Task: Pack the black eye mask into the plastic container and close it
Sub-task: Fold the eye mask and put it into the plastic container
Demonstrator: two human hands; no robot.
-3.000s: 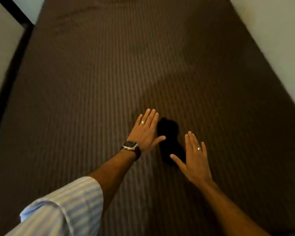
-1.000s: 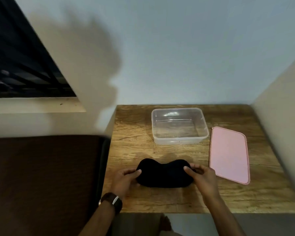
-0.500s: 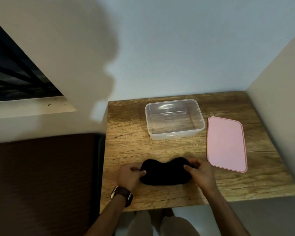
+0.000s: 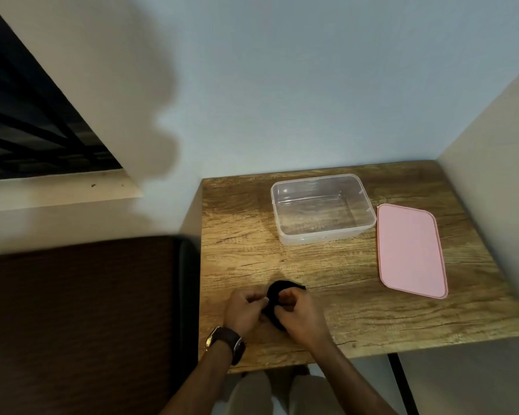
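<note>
1. Broadly: wooden table (image 4: 372,319) fills the corner where two walls meet; brown mattress (image 4: 78,310) lies alongside its left edge. All the task's things sit on the tabletop, within arm's reach of the person standing at the near edge.

2. Pink lid (image 4: 409,250) — flat on the wood at the right, just beside the container, not touching it as far as I can tell. Likely parked there so the opening stays free and the lid is handy for closing.

3. Plastic container (image 4: 322,209) — clear, rectangular, upright, open and empty; set toward the back wall, well apart from the hands. That leaves working room on the near half of the table.

4. Left hand (image 4: 243,310), watch (image 4: 225,341) on the wrist, and right hand (image 4: 300,314) — close together near the front edge, both curled closed on the mask, fingers pinching cloth from either side.

5. Black eye mask (image 4: 279,290) — bunched into a small dark lump between the two hands, resting on or just above the wood; mostly hidden by the knuckles. My reading: it is being folded small so it drops into the box without draping over the rim. Soft cloth, so it may spring open when released — worth keeping pressed until inside.

6. Remaining, by my judgement: carry the mask to the container, then fit the lid.
</note>
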